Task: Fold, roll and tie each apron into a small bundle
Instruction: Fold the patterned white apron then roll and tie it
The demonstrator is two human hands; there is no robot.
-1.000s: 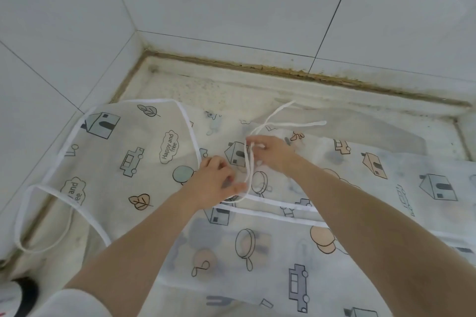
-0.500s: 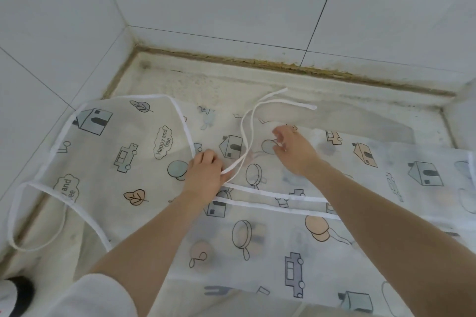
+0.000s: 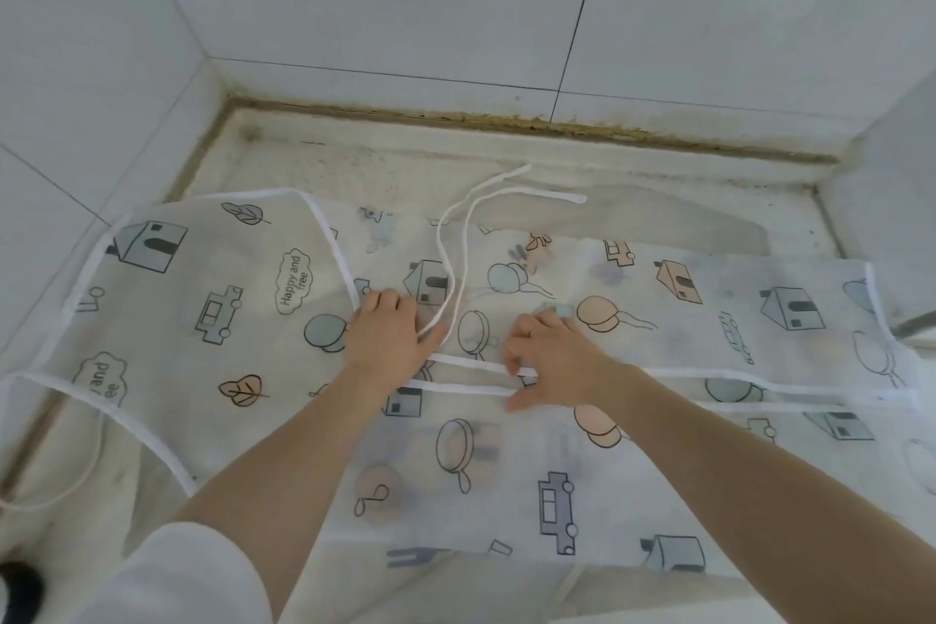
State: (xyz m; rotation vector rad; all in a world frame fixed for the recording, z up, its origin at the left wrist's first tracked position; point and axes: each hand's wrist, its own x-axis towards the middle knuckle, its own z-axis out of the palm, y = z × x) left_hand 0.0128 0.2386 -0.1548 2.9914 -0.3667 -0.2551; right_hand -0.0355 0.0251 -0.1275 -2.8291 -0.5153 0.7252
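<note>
Apron (image 3: 243, 319) lies flat across the middle of the frame, spread left to right on the floor (image 3: 405, 167), both long sides folded in so two white hems (image 3: 466, 388) run side by side through the centre. Bib end sits at left with its neck loop trailing off the lower left edge. Two white ties (image 3: 458, 258) snake up from the centre toward the upper middle, ends loose on bare floor.

My left hand (image 3: 387, 337) lies flat on the cloth just left of the ties, fingers straight, thumb touching the tie where it comes off the hem; nothing gripped. My right hand (image 3: 552, 357) is just right of centre, fingers bent down onto the upper hem; cannot tell whether it pinches the hem or only presses it. Ring on one finger.

Handling, my guess: thin, light, semi-sheer sheet, prints showing through the layers. Soft, no stiffness, likely a bit slick, so folds will slide open unless pinned. Best hold is the bound hems, which are firmer than the body. Roll from the right end or the bib toward the ties, keeping them free for the knot.

White wall tiles (image 3: 354, 15) fill the top, grimy joint along the base.
</note>
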